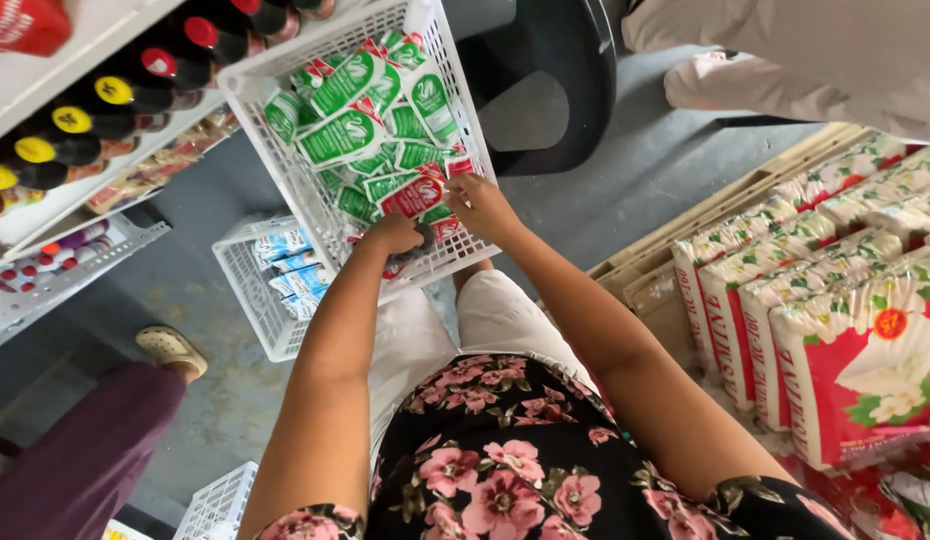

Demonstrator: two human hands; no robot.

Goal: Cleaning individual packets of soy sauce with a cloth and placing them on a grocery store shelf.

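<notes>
- Now both hands sit at the near rim of the white basket (pixel 247 95), tilted on the lap so the packets slide toward the grip.
- Right hand (pixel 482 205) pinches a red-and-green packet (pixel 413 195), fingers closed on its edge.
- Left hand (pixel 393 235) is curled just below it over a dark item; what it holds I cannot tell.
- More green packets (pixel 343 135) are piled just beyond the grip.
- Second basket (pixel 247 300) lies on the floor, left of the grip.
</notes>
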